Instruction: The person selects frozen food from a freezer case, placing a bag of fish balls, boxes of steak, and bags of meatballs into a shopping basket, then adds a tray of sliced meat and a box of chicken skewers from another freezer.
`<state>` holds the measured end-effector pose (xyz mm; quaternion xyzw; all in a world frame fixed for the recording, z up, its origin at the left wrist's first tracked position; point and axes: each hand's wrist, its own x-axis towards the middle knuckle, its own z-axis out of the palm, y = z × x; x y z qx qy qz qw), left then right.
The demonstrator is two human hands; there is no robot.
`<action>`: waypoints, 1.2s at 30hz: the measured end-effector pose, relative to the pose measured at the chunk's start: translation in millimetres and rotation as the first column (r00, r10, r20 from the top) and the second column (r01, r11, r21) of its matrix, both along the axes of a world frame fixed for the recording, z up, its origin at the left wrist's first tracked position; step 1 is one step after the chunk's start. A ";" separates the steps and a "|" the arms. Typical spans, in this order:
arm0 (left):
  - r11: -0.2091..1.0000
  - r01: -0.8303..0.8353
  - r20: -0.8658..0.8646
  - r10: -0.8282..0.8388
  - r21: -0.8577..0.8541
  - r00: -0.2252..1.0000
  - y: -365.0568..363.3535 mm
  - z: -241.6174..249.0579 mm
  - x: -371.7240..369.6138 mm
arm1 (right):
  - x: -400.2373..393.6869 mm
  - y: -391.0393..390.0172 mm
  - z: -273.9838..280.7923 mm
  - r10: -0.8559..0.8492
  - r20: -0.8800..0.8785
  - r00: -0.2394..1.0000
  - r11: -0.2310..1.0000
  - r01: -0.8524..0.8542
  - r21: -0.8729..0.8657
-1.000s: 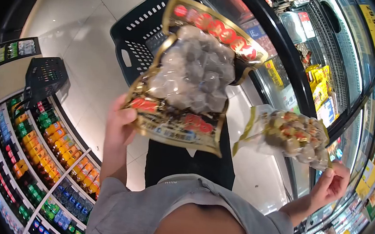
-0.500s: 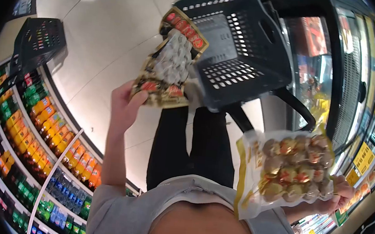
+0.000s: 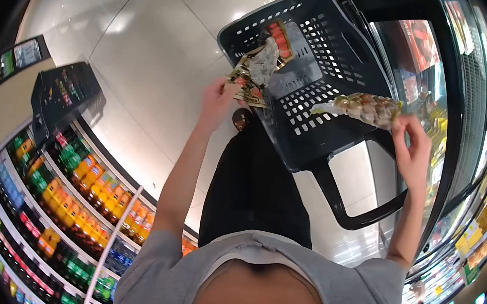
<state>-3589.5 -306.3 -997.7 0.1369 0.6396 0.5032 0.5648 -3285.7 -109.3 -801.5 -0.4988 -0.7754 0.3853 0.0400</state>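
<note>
My left hand (image 3: 219, 100) pinches the near edge of a black, gold and red food packet (image 3: 262, 66) with a clear middle full of pale pieces. That packet reaches over the left part of a dark grey shopping basket (image 3: 348, 42). On the other side, my right hand (image 3: 413, 146) grips the right end of a clear packet of brown, round food pieces (image 3: 371, 108). It hangs tilted above the basket's right part, its loose white end pointing left. Below the basket, its black handle (image 3: 357, 221) is folded down towards me.
Shelves of orange drink bottles (image 3: 83, 172) and other bottles curve along the left. Another dark basket (image 3: 61, 96) stands at the left. A glass-fronted chiller (image 3: 460, 96) with yellow price tags runs along the right. Pale floor tiles (image 3: 148, 43) lie ahead.
Both hands have moved forward with their packets, the right one also leftward from beside my body to above the basket. The left packet has shifted right, further over the basket.
</note>
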 end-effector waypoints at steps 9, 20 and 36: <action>0.884 0.270 -0.189 -0.360 -0.381 0.914 107.1 -130.7 4.4 | 6.8 40.4 -62.1 0.169 -0.083 0.982 0.981 -0.159 0.113; 0.789 0.468 0.002 -0.509 -0.399 0.861 159.1 -298.7 -6.4 | -15.2 57.2 -126.6 -0.188 -0.025 0.982 0.925 0.168 -0.341; 0.581 0.605 0.249 -0.577 -0.545 0.778 141.9 -406.1 -23.9 | -100.6 -3.9 -314.3 -0.962 0.271 0.041 -0.106 0.855 -0.508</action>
